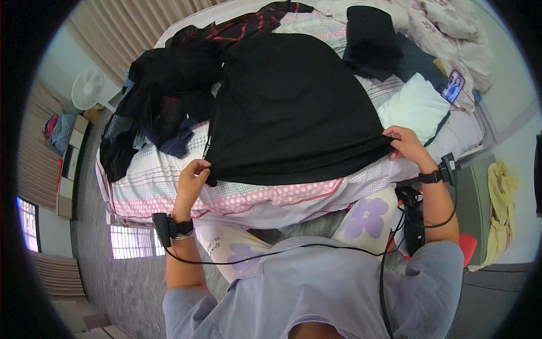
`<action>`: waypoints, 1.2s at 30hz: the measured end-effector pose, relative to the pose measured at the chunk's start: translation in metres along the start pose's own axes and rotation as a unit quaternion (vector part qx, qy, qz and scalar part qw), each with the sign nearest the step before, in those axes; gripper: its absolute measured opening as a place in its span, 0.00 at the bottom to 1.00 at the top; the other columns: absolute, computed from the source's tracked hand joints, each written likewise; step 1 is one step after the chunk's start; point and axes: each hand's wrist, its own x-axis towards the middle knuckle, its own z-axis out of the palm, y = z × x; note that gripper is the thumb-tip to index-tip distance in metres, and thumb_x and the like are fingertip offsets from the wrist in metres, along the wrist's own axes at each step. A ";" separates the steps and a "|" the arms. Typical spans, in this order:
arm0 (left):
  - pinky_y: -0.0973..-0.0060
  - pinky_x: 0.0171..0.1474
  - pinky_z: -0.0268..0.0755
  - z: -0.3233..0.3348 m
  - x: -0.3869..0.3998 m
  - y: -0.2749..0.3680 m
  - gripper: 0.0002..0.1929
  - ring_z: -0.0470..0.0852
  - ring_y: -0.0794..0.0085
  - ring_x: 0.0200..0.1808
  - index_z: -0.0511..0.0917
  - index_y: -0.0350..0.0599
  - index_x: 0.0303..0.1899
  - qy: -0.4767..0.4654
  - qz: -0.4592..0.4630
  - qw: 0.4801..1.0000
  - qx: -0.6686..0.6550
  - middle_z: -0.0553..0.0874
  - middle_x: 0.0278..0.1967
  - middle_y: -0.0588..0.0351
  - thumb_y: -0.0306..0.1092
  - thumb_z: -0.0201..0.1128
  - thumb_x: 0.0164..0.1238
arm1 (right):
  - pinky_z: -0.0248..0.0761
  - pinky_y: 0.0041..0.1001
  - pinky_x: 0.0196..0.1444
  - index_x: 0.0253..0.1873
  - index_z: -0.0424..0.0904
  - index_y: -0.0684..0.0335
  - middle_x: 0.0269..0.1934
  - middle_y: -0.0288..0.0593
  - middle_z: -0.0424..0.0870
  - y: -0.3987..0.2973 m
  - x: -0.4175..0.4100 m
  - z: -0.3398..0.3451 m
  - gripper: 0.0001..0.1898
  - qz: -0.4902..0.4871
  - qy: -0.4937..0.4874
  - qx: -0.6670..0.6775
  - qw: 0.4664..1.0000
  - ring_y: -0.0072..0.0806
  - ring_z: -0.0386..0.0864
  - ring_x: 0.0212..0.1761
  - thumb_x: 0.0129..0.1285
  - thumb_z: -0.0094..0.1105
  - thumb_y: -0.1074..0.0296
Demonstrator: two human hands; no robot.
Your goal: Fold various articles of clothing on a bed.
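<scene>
A large black cloth garment lies spread over the near side of a bed with a striped and dotted sheet. My left hand pinches its near left corner, beside a narrow strip with white marks along the left edge. At the near right corner, my right hand grips the same garment between thumb and fingers. Folds run along the near edge between both hands. Just beyond my right hand sits a pale folded cloth with a dark one under it.
Dark clothes are heaped on the left, with a red-patterned black garment behind. Folded dark clothes, a phone and a patterned quilt lie at the right. A black cable crosses before my torso between wrist devices.
</scene>
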 end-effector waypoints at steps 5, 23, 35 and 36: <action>0.85 0.42 0.67 -0.004 -0.008 -0.014 0.05 0.75 0.85 0.35 0.80 0.42 0.40 0.070 0.060 0.994 -0.059 0.80 0.34 0.67 0.23 0.61 0.64 | 0.68 0.17 0.20 0.50 0.77 0.62 0.29 0.35 0.80 0.016 0.005 0.002 0.14 -0.027 0.068 0.058 0.996 0.17 0.76 0.19 0.63 0.48 0.81; 0.65 0.49 0.71 0.033 -0.026 0.033 0.18 0.77 0.54 0.46 0.78 0.44 0.47 0.216 0.245 0.869 0.371 0.78 0.43 0.48 0.27 0.66 0.52 | 0.63 0.15 0.17 0.55 0.75 0.59 0.35 0.33 0.82 0.039 0.000 0.039 0.15 -0.027 0.107 0.133 0.985 0.15 0.70 0.15 0.65 0.53 0.78; 0.71 0.44 0.70 0.013 -0.018 0.012 0.12 0.78 0.61 0.35 0.76 0.37 0.39 0.226 0.258 0.924 0.170 0.78 0.35 0.50 0.17 0.56 0.50 | 0.65 0.14 0.34 0.50 0.78 0.63 0.34 0.31 0.78 0.020 -0.021 0.046 0.13 -0.186 0.257 0.090 0.944 0.12 0.72 0.32 0.62 0.51 0.81; 0.74 0.43 0.69 0.006 -0.018 0.009 0.12 0.77 0.66 0.36 0.75 0.37 0.39 0.253 0.229 0.936 0.090 0.77 0.35 0.53 0.16 0.54 0.51 | 0.63 0.13 0.36 0.50 0.78 0.64 0.33 0.30 0.76 0.010 -0.030 0.045 0.14 -0.223 0.296 0.062 0.927 0.12 0.71 0.34 0.61 0.51 0.82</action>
